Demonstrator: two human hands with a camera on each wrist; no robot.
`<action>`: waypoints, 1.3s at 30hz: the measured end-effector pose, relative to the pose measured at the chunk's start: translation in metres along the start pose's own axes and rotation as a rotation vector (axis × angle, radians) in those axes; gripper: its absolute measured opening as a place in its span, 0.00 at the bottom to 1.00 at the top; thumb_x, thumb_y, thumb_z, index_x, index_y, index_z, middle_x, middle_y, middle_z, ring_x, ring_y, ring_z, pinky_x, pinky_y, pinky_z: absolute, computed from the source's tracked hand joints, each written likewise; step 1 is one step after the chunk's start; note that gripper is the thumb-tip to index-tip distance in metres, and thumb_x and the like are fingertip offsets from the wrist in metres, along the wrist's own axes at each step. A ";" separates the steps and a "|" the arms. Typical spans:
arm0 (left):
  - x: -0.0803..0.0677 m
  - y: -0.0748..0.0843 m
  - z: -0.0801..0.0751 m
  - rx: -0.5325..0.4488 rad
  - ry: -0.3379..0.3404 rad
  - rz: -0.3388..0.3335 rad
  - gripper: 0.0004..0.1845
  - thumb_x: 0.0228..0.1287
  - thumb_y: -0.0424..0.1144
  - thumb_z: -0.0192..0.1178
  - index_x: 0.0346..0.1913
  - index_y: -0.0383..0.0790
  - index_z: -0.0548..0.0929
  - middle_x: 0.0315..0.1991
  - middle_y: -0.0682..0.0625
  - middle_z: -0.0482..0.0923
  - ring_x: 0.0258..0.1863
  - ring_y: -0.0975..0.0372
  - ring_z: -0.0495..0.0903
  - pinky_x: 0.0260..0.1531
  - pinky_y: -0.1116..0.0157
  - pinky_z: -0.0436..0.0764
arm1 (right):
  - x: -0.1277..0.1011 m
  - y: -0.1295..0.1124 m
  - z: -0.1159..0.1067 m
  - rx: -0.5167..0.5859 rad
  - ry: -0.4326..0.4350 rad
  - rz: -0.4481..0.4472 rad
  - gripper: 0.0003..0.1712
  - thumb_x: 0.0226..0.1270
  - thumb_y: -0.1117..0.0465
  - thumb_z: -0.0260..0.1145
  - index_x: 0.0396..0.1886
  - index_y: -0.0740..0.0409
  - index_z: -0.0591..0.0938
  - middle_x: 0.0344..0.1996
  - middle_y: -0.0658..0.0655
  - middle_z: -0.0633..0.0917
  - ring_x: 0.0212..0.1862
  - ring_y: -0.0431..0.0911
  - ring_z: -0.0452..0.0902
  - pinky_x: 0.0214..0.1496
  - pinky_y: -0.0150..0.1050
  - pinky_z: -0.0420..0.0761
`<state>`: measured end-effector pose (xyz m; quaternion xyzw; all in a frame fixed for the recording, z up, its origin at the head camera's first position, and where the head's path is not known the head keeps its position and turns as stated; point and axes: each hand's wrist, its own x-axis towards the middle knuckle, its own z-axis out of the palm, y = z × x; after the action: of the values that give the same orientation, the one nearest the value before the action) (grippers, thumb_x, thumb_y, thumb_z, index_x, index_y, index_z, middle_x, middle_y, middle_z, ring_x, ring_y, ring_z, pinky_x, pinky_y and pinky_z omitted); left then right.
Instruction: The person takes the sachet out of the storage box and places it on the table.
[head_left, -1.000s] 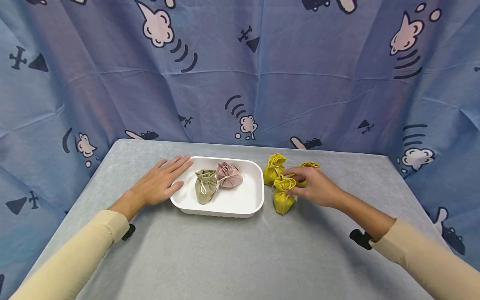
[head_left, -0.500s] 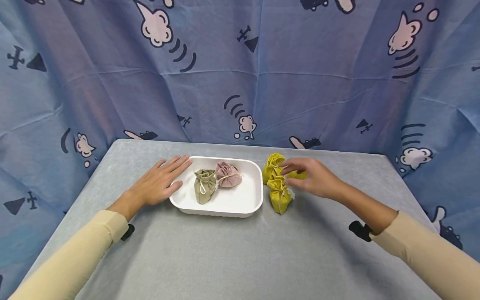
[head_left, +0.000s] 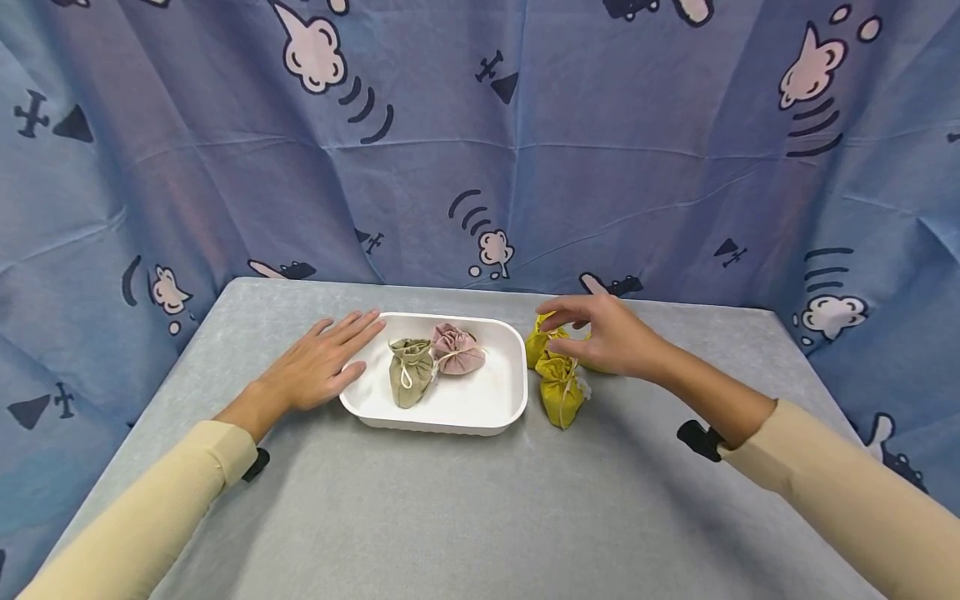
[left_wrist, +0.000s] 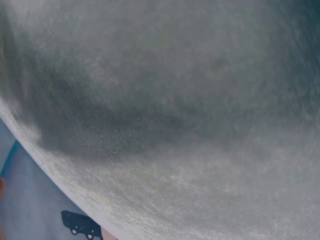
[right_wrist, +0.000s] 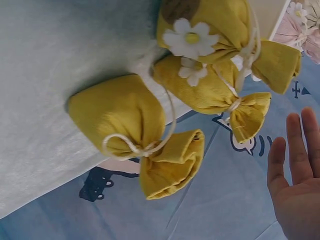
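My left hand (head_left: 322, 367) lies flat on the grey table (head_left: 450, 517), fingers straight, its fingertips against the left rim of a white tray (head_left: 450, 423). An olive pouch (head_left: 411, 372) and a pink pouch (head_left: 456, 350) sit in the tray. Right of the tray are three yellow drawstring pouches. My right hand (head_left: 564, 327) hovers over them with thumb and fingers spread, holding nothing. It hangs nearest the back pouch (head_left: 536, 343), behind the front pouch (head_left: 561, 398). In the right wrist view the pouches (right_wrist: 120, 120) lie apart from the straight fingers (right_wrist: 295, 165); one bears a daisy (right_wrist: 191, 39).
A blue patterned cloth (head_left: 480, 150) hangs behind and beside the table. The table's far edge (head_left: 675, 305) runs just behind the yellow pouches. The left wrist view shows only the grey table surface (left_wrist: 160, 120).
My right hand has let go of the front yellow pouch, risen and moved back-left over the group. That pouch sits slightly further left. The left hand has stayed put.
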<state>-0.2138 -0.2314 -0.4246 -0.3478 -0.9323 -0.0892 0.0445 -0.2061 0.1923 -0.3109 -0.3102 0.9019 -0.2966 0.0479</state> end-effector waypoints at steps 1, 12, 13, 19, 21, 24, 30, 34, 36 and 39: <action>0.000 0.000 0.000 0.000 -0.001 0.000 0.35 0.75 0.46 0.49 0.80 0.44 0.53 0.80 0.47 0.49 0.76 0.46 0.52 0.68 0.38 0.54 | 0.001 -0.001 0.000 0.002 -0.001 -0.004 0.26 0.60 0.66 0.74 0.59 0.63 0.81 0.45 0.59 0.89 0.51 0.53 0.83 0.53 0.52 0.79; 0.000 0.000 0.000 -0.006 0.001 -0.001 0.35 0.75 0.46 0.49 0.80 0.44 0.53 0.80 0.47 0.49 0.76 0.46 0.52 0.68 0.38 0.54 | 0.015 -0.004 0.010 0.056 -0.009 0.012 0.28 0.60 0.66 0.74 0.61 0.63 0.79 0.49 0.57 0.88 0.53 0.54 0.82 0.67 0.57 0.67; 0.000 0.000 0.000 -0.005 0.001 -0.001 0.35 0.75 0.46 0.49 0.80 0.44 0.53 0.80 0.47 0.49 0.76 0.46 0.52 0.68 0.38 0.54 | 0.016 -0.003 0.012 0.072 -0.013 0.018 0.28 0.60 0.66 0.74 0.62 0.64 0.79 0.49 0.58 0.88 0.54 0.53 0.82 0.62 0.55 0.73; 0.000 0.001 0.000 -0.008 0.001 -0.001 0.35 0.75 0.46 0.49 0.80 0.44 0.53 0.79 0.46 0.50 0.76 0.46 0.53 0.68 0.38 0.54 | 0.023 -0.005 0.024 0.109 -0.037 0.055 0.30 0.60 0.65 0.74 0.63 0.64 0.78 0.52 0.61 0.86 0.56 0.52 0.82 0.60 0.53 0.77; 0.000 0.001 -0.001 -0.010 0.000 -0.003 0.34 0.75 0.46 0.49 0.80 0.44 0.53 0.79 0.46 0.50 0.76 0.46 0.52 0.68 0.39 0.54 | 0.025 -0.007 0.027 0.110 -0.042 0.059 0.30 0.60 0.64 0.74 0.63 0.64 0.78 0.53 0.60 0.86 0.56 0.52 0.82 0.60 0.53 0.77; 0.000 0.001 0.000 -0.012 0.005 -0.004 0.34 0.75 0.46 0.48 0.80 0.43 0.54 0.79 0.47 0.50 0.76 0.46 0.53 0.68 0.39 0.54 | 0.029 -0.009 0.032 0.114 -0.046 0.045 0.29 0.60 0.65 0.74 0.62 0.64 0.79 0.54 0.60 0.85 0.56 0.52 0.82 0.61 0.52 0.77; 0.000 0.000 0.001 -0.006 0.021 0.010 0.34 0.75 0.45 0.49 0.79 0.43 0.54 0.79 0.46 0.51 0.76 0.46 0.54 0.67 0.39 0.56 | 0.038 -0.013 0.044 0.102 -0.062 0.025 0.28 0.61 0.64 0.74 0.61 0.65 0.79 0.55 0.61 0.84 0.57 0.53 0.81 0.60 0.53 0.77; 0.001 -0.001 0.003 0.007 0.034 0.020 0.34 0.74 0.45 0.50 0.79 0.43 0.55 0.79 0.45 0.52 0.75 0.45 0.55 0.66 0.38 0.58 | 0.042 -0.017 0.052 0.104 -0.068 0.018 0.28 0.61 0.65 0.73 0.62 0.65 0.79 0.56 0.61 0.84 0.57 0.54 0.81 0.59 0.55 0.77; 0.001 -0.001 0.003 0.009 0.035 0.018 0.34 0.74 0.45 0.50 0.79 0.43 0.55 0.79 0.45 0.52 0.75 0.45 0.55 0.66 0.38 0.58 | 0.045 -0.019 0.056 0.108 -0.071 0.009 0.29 0.61 0.66 0.73 0.62 0.66 0.78 0.56 0.62 0.84 0.57 0.55 0.81 0.60 0.55 0.77; 0.000 -0.002 0.002 0.008 0.031 0.014 0.34 0.75 0.45 0.49 0.79 0.43 0.55 0.79 0.45 0.52 0.75 0.45 0.55 0.66 0.39 0.57 | 0.048 -0.021 0.063 0.109 -0.069 0.006 0.29 0.61 0.66 0.73 0.62 0.67 0.78 0.57 0.62 0.83 0.56 0.55 0.81 0.60 0.54 0.77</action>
<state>-0.2150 -0.2321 -0.4269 -0.3525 -0.9294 -0.0905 0.0608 -0.2168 0.1187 -0.3459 -0.3145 0.8831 -0.3345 0.0965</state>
